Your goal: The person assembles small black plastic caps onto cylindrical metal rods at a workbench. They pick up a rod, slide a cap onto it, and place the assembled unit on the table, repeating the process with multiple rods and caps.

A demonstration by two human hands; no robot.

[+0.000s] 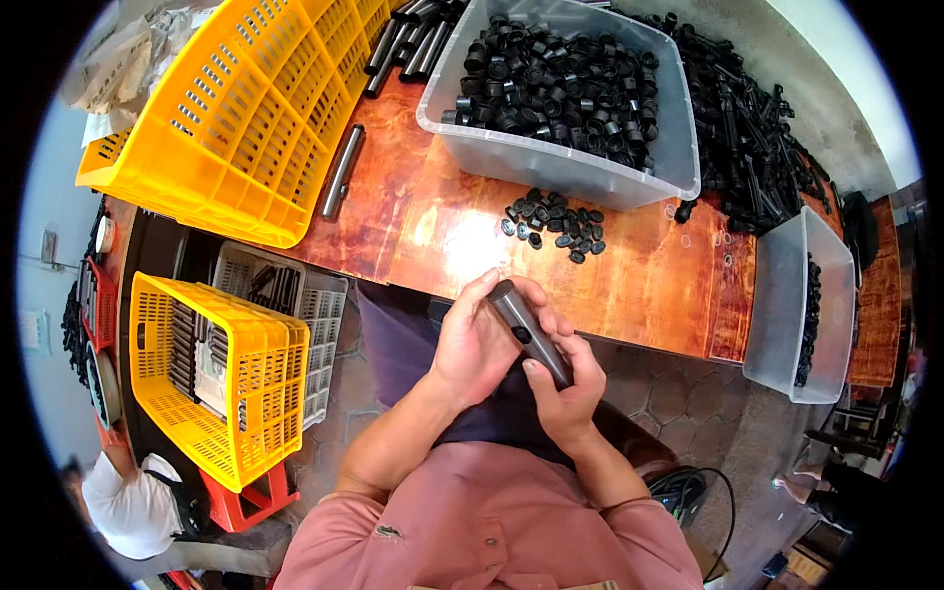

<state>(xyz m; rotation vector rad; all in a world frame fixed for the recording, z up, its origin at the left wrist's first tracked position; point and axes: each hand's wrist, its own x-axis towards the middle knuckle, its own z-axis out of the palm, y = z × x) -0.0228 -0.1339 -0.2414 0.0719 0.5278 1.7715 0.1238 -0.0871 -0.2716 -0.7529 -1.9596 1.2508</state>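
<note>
A dark grey cylindrical tube (pixel 537 342) with a round black spot on its side, much like a flashlight body, is held slantwise in front of my chest. My left hand (pixel 470 346) is closed around its upper end, thumb up near the rim and fingertips showing past the far side. Lower down, my right hand (pixel 570 388) grips the same tube, its thumb pressed along the side. Just beyond the hands, a loose group of small black round caps (pixel 560 224) lies on the shiny wooden table (pixel 393 211).
A clear bin (pixel 565 162) full of black ring-shaped parts stands behind the caps. Left of it are a single tube (pixel 342 172) and a large yellow crate (pixel 246 118). A black heap (pixel 737 128) and another clear bin (pixel 801 315) are right. A yellow crate (pixel 218 379) holds tubes lower left.
</note>
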